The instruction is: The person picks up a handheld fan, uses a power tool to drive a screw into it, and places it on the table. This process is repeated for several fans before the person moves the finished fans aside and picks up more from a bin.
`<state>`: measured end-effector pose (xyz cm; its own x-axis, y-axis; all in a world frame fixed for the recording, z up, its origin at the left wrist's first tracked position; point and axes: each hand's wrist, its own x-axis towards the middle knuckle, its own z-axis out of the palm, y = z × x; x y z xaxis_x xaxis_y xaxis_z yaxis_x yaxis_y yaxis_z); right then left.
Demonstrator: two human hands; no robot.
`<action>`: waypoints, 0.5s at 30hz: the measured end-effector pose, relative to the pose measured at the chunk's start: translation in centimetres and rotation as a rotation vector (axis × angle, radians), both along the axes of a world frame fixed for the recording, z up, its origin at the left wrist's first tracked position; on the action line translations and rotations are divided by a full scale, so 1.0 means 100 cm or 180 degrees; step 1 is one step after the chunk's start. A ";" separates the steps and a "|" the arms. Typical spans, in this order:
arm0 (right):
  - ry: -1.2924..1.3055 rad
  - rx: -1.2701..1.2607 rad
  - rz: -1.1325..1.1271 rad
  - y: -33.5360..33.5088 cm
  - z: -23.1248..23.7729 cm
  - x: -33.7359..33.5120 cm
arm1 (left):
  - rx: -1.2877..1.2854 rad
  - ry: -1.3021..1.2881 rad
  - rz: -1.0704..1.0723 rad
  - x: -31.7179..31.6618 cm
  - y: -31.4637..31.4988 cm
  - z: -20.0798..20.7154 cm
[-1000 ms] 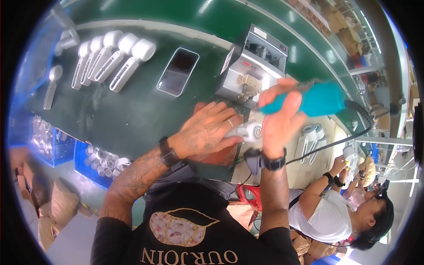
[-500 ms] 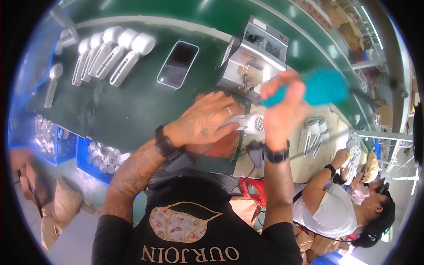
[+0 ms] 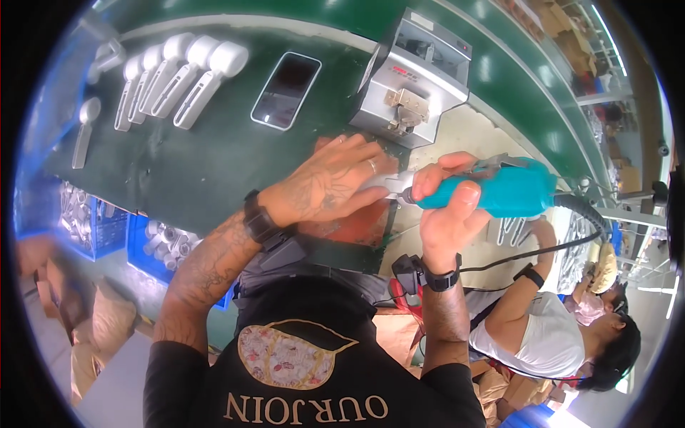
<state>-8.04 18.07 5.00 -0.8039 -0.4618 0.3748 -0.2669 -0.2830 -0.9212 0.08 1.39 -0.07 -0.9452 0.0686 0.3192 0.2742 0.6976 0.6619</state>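
Observation:
My left hand (image 3: 325,178) is closed round a white handheld fan (image 3: 391,184) and presses it down on a reddish-brown mat (image 3: 357,228). Most of the fan is covered by my fingers. In my right hand (image 3: 451,217) lies a teal electric screwdriver (image 3: 510,191), held level with its tip pointing left. The tip meets the fan's end beside my left fingertips; exactly where it touches is hidden. A black cord (image 3: 581,208) runs from the screwdriver's back end.
Several white fans (image 3: 203,78) lie at the far left, with a phone (image 3: 287,91) beside them. Behind my hands stands a grey screw-feeder machine (image 3: 401,103). Blue crates (image 3: 146,260) of white parts sit below the table's left edge. A co-worker (image 3: 535,335) works at the right.
My right hand has brought the screwdriver down and left, from raised and blurred to against the fan. My left hand has stayed on the fan.

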 end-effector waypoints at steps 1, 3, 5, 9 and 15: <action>-0.0042 0.0005 0.0040 -0.001 -0.001 0.000 | -0.0001 -0.0009 0.0001 0.000 0.000 0.000; -0.0098 0.0010 0.0075 -0.003 -0.005 0.000 | -0.0049 0.0041 0.0045 0.001 0.000 -0.001; -0.0124 -0.0157 0.0149 -0.003 -0.008 0.000 | -0.0048 0.0056 0.0051 0.001 0.000 -0.004; -0.0141 -0.0252 0.0211 -0.002 -0.007 0.002 | -0.0172 0.0304 -0.0040 -0.002 0.000 -0.003; -0.0242 -0.0037 -0.0132 0.002 -0.012 0.010 | -0.0273 0.0271 0.0017 0.003 0.004 0.002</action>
